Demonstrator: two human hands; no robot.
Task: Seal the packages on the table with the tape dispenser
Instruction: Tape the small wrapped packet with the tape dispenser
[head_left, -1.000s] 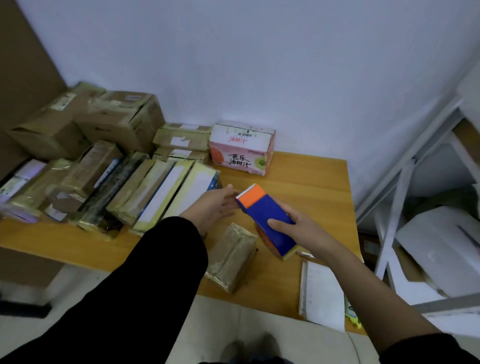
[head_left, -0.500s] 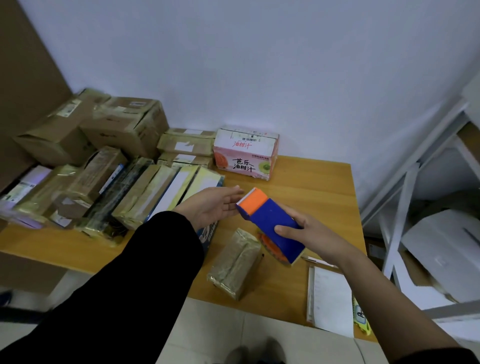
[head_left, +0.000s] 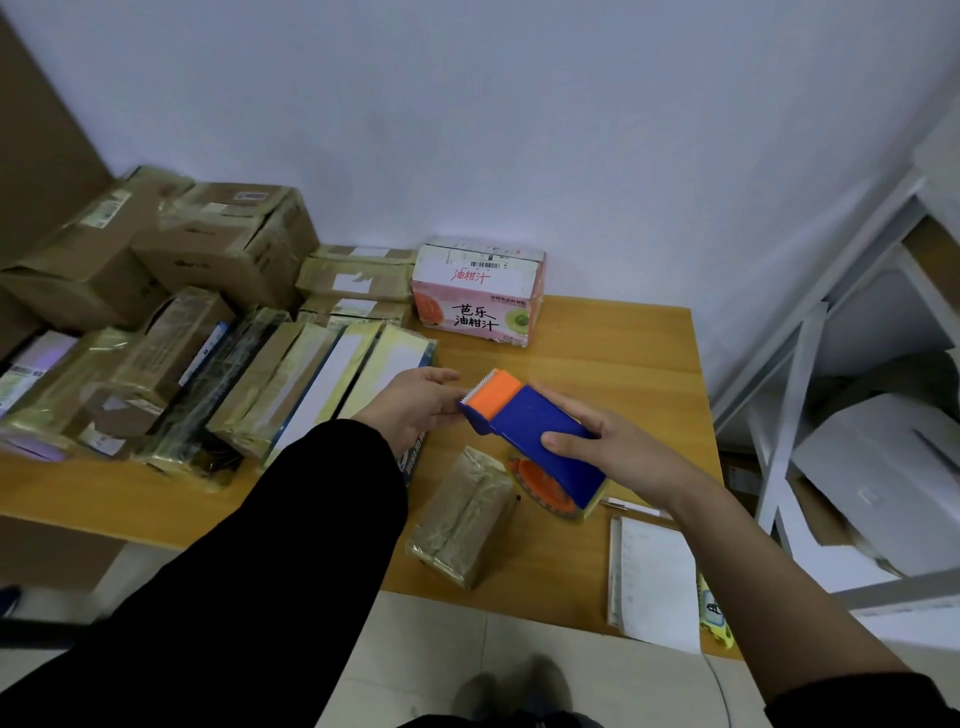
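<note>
The surface (head_left: 597, 358) carries a crowd of packages (head_left: 270, 374) along its left and back, most of them wrapped in glossy tape. One brown package (head_left: 462, 519) lies alone near the front edge, just below the hands. Above it the right hand (head_left: 618, 457) grips the blue dispenser (head_left: 540, 431) round its body, fingers curled over it, with the orange cutter pointing at the left hand (head_left: 410, 405). That hand's fingers reach the cutter end, thumb above. The step in hand looks like drawing out the tape's free end, which would next need pressing onto the lone package. I cannot tell whether the left fingers pinch tape or only touch the nose. No tape strip can be made out, and the roll (head_left: 537, 483) is mostly hidden under the dispenser.
</note>
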